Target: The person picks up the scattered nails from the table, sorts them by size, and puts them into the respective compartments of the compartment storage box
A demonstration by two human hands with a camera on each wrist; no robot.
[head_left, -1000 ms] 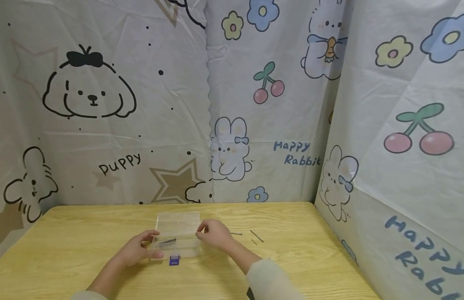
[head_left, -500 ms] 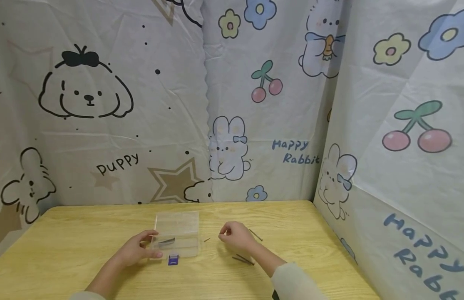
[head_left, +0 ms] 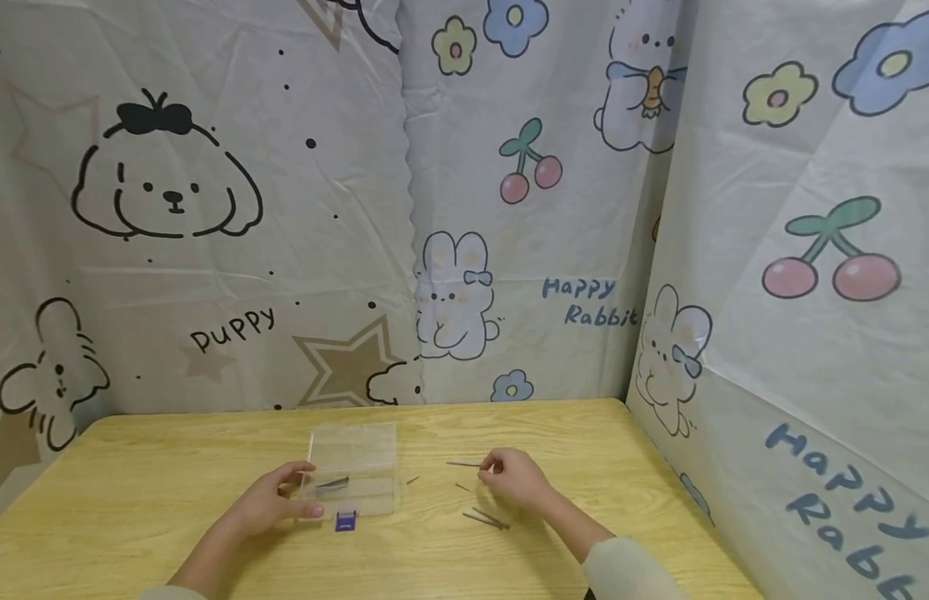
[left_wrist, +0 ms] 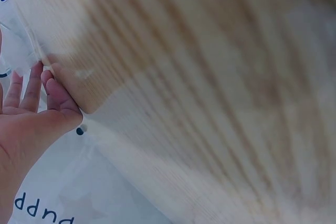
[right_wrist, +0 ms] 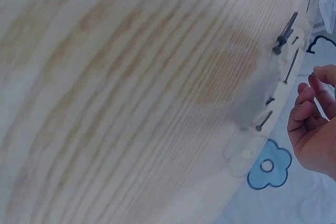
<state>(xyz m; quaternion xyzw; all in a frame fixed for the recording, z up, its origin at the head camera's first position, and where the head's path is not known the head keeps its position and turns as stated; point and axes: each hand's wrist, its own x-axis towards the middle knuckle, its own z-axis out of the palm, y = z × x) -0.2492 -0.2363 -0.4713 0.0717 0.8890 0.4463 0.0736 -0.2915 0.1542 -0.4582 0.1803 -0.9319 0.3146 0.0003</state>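
A clear plastic box with a raised lid stands on the table, a few dark nails inside its left part. My left hand grips its left side, thumb in front and fingers behind; the left wrist view catches the hand at the box edge. My right hand is over the loose nails, fingers loosely bent, near the head of a long nail. In the right wrist view several nails lie on the table beside the hand; a tiny dark speck shows at its fingertips.
A blue latch sticks out at the box front. Two crossed nails and short nails lie right of the box. Printed cloth hangs behind and along the right of the wooden table.
My right hand has moved right from the box's right edge to above the loose nails, uncovering a short nail and the crossed pair. The left hand has stayed on the box.
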